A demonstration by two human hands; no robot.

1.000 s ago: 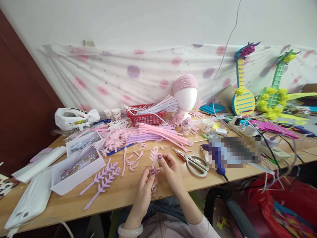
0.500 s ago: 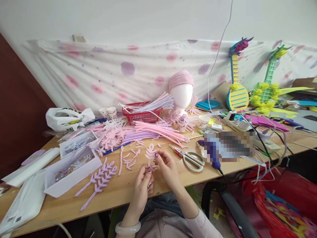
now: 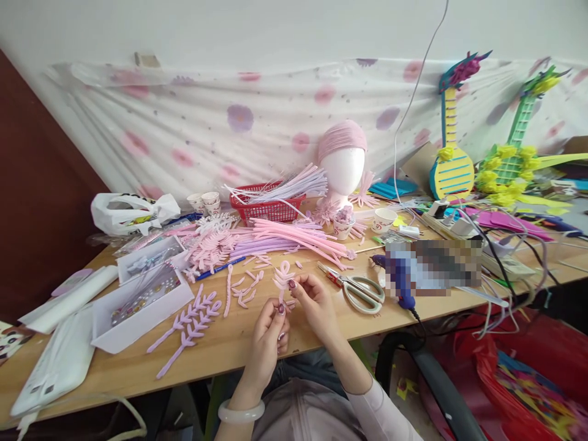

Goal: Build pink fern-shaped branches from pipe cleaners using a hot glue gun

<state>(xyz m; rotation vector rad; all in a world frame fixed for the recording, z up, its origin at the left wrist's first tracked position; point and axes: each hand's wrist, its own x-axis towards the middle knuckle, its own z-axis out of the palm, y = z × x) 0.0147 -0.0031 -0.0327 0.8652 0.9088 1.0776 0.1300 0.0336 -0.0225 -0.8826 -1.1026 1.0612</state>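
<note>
Between my hands, just above the table's front edge, stands a small pink pipe-cleaner sprig [image 3: 283, 277] with a loop on top and leaves at its sides. My left hand [image 3: 269, 331] pinches its stem from below. Thumb and fingers of my right hand [image 3: 313, 306] close on a leaf at its right side. Two lilac pipe-cleaner sprigs [image 3: 195, 327] lie to the left. Short cut pink pieces [image 3: 243, 291] and a twisted pink strip [image 3: 228, 291] rest behind my left hand. Scissors [image 3: 358, 291] with pale handles lie right of my right hand, partly open.
A purple glue gun [image 3: 404, 294] lies at the right with its cord off the edge. Bundled pipe cleaners [image 3: 294, 239], a red basket [image 3: 269, 212] and a foam head [image 3: 343, 171] stand behind. White boxes [image 3: 142, 312] of beads are at left; paper cups [image 3: 383, 220] stand further back.
The view has shifted slightly, so the table things sit a little further right and higher. Both hands keep their pinch on the pink sprig, with hardly any change in grip.
</note>
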